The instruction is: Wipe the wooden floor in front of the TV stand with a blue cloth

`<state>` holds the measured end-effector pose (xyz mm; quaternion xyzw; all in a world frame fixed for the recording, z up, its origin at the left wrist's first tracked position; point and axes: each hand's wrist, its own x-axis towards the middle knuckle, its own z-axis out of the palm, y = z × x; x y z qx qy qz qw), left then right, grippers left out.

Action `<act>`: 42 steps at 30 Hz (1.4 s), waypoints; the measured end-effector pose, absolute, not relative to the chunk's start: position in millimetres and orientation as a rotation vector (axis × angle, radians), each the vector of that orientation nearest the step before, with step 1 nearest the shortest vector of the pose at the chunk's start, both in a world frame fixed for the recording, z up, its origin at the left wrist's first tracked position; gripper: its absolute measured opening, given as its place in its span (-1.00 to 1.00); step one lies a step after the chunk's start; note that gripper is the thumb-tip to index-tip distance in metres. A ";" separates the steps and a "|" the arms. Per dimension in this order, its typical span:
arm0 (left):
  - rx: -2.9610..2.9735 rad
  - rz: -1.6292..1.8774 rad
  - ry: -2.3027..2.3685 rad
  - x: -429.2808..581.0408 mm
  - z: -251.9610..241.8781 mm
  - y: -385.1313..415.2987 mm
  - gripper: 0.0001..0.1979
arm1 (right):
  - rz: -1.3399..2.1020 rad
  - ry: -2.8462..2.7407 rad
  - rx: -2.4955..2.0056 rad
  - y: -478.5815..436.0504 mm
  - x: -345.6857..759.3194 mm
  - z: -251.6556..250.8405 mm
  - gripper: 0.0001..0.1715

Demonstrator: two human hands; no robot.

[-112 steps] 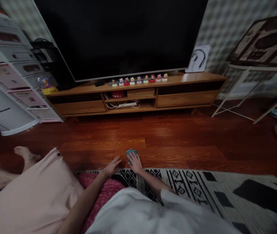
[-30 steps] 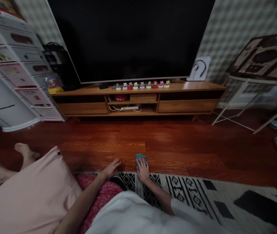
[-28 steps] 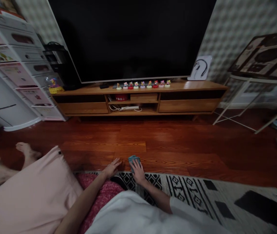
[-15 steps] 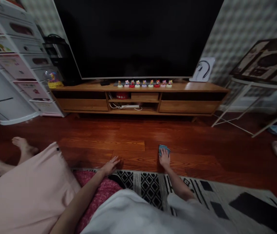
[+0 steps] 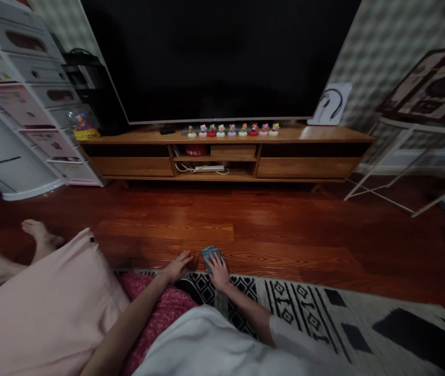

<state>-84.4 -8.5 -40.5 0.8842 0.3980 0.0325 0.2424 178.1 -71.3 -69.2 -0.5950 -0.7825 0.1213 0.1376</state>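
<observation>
Under the fingers of my right hand (image 5: 218,272) is a folded blue cloth (image 5: 208,251), pressed on the dark red wooden floor (image 5: 269,214) at the rug's edge. Its front part sticks out past my fingertips, while the palm hides the rest. Just to the left, my left hand (image 5: 177,267) rests with fingers stretched out and nothing in it, its fingertips at the floor near the edge of the patterned rug (image 5: 320,318). A small gap parts the left fingertips from the cloth.
A wooden TV stand (image 5: 140,166) with a row of small figurines (image 5: 232,130) runs across the back below a large television (image 5: 222,62). A pink pillow (image 5: 46,308) lies at left, beside bare feet (image 5: 36,235). A white-legged table (image 5: 402,136) stands at right.
My right hand has swept the blue cloth leftward and slightly nearer to me, close to my left hand. My left hand has stayed in place.
</observation>
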 end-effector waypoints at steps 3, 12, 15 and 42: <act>2.409 0.060 1.103 -84.2 -40.0 -9.4 -0.28 | 0.392 -2.352 -1.600 -33.6 172.0 -57.3 -0.22; 2.361 0.048 1.135 -81.7 -37.0 -12.1 -0.32 | 0.172 -1.797 -2.402 21.7 335.0 -48.3 -0.30; 2.350 0.048 1.108 -79.9 -41.2 -11.0 -0.31 | 0.062 -1.664 -2.509 -8.8 369.2 -62.3 -0.29; 2.180 -0.162 1.456 -42.9 -44.7 -17.7 -0.29 | 0.056 -1.556 -2.359 66.8 400.5 -73.4 -0.27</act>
